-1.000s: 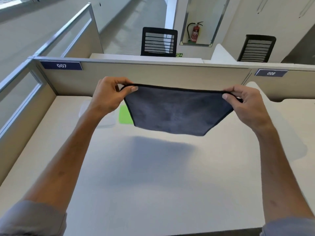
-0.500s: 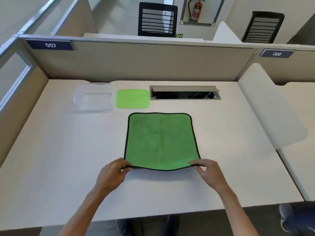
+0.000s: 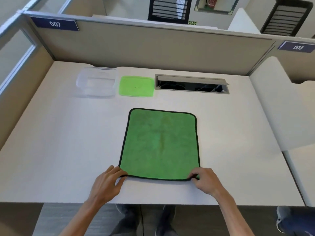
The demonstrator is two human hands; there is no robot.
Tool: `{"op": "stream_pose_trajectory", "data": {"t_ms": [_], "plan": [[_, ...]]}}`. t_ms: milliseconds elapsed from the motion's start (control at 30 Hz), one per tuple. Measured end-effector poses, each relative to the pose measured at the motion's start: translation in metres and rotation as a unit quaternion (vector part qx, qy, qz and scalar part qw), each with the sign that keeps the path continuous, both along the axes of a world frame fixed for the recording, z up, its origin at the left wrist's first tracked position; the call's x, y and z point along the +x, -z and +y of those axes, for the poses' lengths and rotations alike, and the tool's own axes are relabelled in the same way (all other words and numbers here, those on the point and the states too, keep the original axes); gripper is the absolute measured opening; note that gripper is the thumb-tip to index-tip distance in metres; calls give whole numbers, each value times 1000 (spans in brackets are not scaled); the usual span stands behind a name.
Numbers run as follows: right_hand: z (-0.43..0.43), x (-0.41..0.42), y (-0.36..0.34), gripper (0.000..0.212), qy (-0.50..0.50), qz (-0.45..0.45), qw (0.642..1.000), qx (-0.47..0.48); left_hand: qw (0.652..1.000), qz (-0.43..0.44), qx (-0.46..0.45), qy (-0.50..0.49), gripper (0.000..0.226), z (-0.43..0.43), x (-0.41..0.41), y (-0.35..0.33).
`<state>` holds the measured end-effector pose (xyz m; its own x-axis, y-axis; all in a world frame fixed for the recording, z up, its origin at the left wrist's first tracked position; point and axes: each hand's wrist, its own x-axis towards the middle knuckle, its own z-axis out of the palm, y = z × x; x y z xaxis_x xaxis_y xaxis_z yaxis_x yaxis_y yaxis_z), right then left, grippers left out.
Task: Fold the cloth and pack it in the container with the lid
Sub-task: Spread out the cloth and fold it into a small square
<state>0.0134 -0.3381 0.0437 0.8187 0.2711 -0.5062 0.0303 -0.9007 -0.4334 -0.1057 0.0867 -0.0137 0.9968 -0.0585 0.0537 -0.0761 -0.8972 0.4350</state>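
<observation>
A green cloth [image 3: 160,143] with a black hem lies spread flat in the middle of the white desk [image 3: 68,150]. My left hand [image 3: 107,183] pinches its near left corner, and my right hand [image 3: 206,181] pinches its near right corner. Farther back, left of centre, stands a clear plastic container [image 3: 96,82] with nothing in it. Its green lid [image 3: 136,86] lies flat on the desk just right of the container.
An open cable slot [image 3: 191,84] is set into the desk behind the cloth. Beige partition walls [image 3: 153,46] close off the back and left. A white divider panel [image 3: 272,103] bounds the right side. Two black chairs stand beyond the partition.
One second ago I held the cloth up in the air, grey side toward me. It now lies flat on the desk, green side up, and my hands stay at its near corners.
</observation>
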Motion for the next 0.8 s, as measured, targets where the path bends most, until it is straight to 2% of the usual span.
{"op": "stream_pose_trajectory", "data": {"t_ms": [167,367,500,800], "plan": [[-1,5,0,25,-51,44,997,-41,1000,-5,-3,13,26,0,-12,2],[-1,5,0,28,-18,62,997,-30,999,-37,-13,11,24,0,-12,-8],[-9,21,-9,21,41,42,998,9,997,-55,-50,-38,22,-4,21,-27],[-6,86,-35,30,101,-47,992,60,980,-98,-120,-121,18,-13,105,-62]]}}
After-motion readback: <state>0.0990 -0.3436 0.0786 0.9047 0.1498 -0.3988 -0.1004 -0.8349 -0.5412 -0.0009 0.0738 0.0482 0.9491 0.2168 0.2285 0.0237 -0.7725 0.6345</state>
